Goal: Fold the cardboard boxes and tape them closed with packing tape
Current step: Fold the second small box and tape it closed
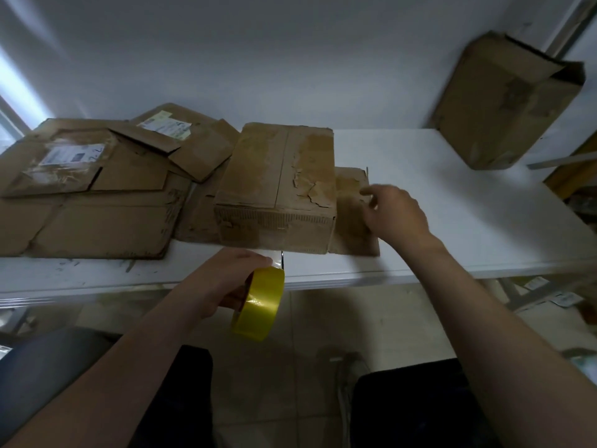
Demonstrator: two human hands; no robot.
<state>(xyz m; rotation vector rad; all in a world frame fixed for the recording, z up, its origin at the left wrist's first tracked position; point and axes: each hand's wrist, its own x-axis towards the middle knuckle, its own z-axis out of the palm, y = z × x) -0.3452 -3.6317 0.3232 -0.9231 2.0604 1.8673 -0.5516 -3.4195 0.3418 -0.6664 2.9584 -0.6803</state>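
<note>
A folded-up cardboard box (pixel 277 185) with worn, peeling faces stands on the white table (pixel 436 202) near its front edge. A flap (pixel 350 205) sticks out flat from its right side. My right hand (pixel 394 211) hovers over that flap with relaxed fingers, holding nothing. My left hand (pixel 232 279) grips a yellow roll of packing tape (pixel 258 305) just in front of the table edge, below the box. A thin clear strip of tape seems to run from the roll up toward the box's front.
Several flattened cardboard boxes (pixel 97 189) with shipping labels lie stacked on the table's left half. Another opened box (pixel 504 105) is tilted at the back right, blurred. The wall stands behind the table. My legs and tiled floor show below.
</note>
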